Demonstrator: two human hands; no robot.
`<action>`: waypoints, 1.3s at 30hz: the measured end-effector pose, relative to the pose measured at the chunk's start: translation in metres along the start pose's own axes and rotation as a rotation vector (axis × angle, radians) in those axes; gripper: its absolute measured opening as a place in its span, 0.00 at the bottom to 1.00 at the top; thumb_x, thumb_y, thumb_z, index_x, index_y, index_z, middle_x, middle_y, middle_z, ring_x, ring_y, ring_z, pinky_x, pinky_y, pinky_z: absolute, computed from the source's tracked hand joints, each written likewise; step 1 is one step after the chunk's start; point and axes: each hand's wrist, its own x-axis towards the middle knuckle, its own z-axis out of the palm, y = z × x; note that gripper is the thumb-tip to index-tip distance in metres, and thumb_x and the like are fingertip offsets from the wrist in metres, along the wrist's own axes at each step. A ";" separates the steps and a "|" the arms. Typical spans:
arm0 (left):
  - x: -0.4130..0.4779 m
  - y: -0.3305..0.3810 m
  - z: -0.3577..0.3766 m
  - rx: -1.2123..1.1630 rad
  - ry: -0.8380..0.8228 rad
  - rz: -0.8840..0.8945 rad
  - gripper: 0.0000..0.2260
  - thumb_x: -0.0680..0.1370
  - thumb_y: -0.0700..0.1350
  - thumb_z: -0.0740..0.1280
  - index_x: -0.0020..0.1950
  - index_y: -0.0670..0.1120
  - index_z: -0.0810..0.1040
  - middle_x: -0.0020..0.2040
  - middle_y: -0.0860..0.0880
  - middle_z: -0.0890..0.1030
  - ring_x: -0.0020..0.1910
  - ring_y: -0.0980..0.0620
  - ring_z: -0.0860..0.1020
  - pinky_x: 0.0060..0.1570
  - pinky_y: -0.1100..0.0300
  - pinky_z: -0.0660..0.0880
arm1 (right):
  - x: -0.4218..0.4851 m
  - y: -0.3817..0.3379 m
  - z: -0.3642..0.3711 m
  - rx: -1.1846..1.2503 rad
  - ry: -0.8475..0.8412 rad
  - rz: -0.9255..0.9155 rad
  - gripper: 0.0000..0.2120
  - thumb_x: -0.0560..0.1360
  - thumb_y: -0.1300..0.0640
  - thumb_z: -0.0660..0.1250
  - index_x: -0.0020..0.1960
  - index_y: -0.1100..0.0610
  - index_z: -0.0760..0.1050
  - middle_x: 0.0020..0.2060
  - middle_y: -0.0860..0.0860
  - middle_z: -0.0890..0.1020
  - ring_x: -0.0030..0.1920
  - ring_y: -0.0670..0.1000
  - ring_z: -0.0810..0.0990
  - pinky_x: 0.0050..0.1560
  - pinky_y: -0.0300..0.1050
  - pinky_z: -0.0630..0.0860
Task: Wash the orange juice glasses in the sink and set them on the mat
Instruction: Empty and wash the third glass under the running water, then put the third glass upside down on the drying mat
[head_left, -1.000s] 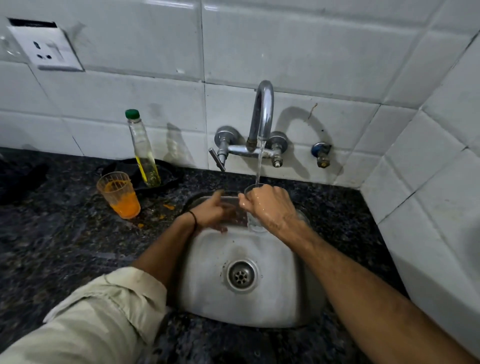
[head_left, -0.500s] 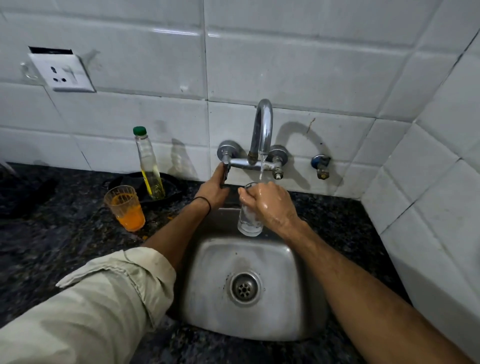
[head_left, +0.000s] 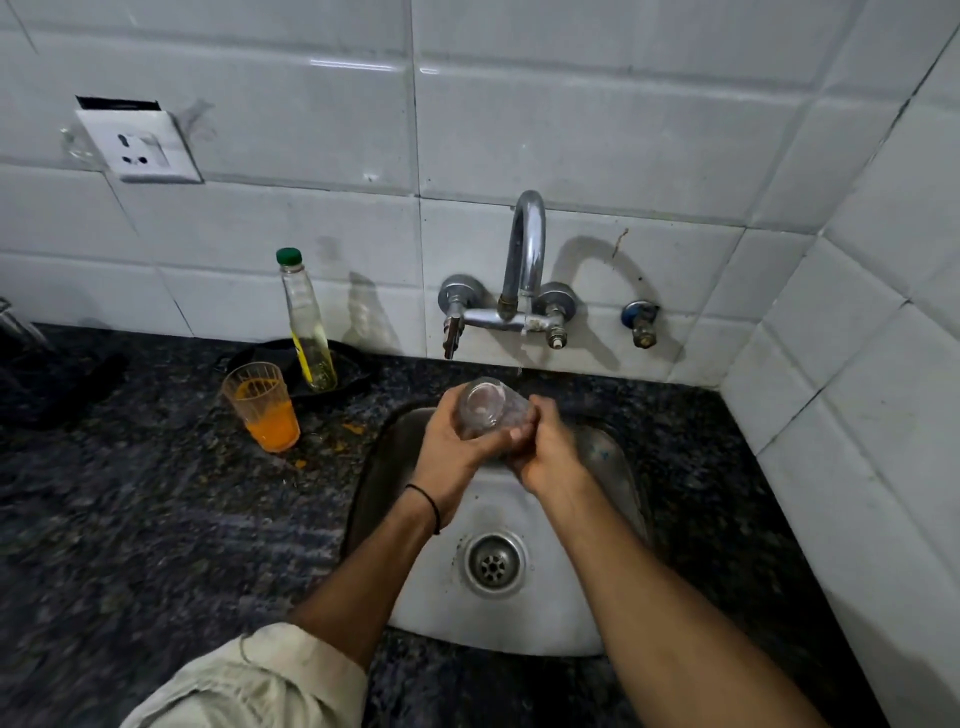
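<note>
Two hands hold a clear glass (head_left: 483, 410) over the sink (head_left: 550, 618).
The left hand (head_left: 449, 452) and the right hand (head_left: 548, 454) each keep a grip curled round the clear glass, which is tipped on its side below the tap (head_left: 525, 260). The juice glass (head_left: 262, 410) stands on the tabletop (head_left: 130, 519), left of the sink.

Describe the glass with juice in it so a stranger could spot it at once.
Start at the steel sink and look left along the dark counter. Beside the green-capped bottle stands a ribbed glass. Unlike the clear glass held over the sink, it holds orange juice.
</note>
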 end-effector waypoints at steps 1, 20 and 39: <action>0.001 -0.001 -0.001 0.053 0.002 0.019 0.29 0.64 0.34 0.80 0.62 0.45 0.76 0.55 0.44 0.83 0.56 0.48 0.82 0.56 0.56 0.79 | -0.001 0.009 -0.002 0.033 0.000 0.035 0.13 0.80 0.50 0.62 0.48 0.60 0.77 0.42 0.59 0.80 0.39 0.55 0.80 0.35 0.46 0.82; -0.031 -0.007 -0.023 0.417 -0.057 0.103 0.25 0.63 0.41 0.82 0.57 0.49 0.80 0.51 0.51 0.85 0.52 0.54 0.83 0.58 0.51 0.79 | -0.050 0.075 -0.065 -1.253 -0.054 -0.557 0.29 0.71 0.45 0.75 0.68 0.50 0.71 0.65 0.49 0.72 0.67 0.52 0.72 0.68 0.55 0.70; -0.058 0.043 -0.163 0.274 0.280 0.053 0.11 0.79 0.51 0.67 0.59 0.49 0.81 0.52 0.51 0.84 0.50 0.54 0.83 0.47 0.57 0.77 | -0.049 0.112 0.037 -0.938 -0.313 -0.662 0.25 0.64 0.45 0.82 0.58 0.45 0.79 0.54 0.45 0.84 0.54 0.43 0.82 0.57 0.47 0.80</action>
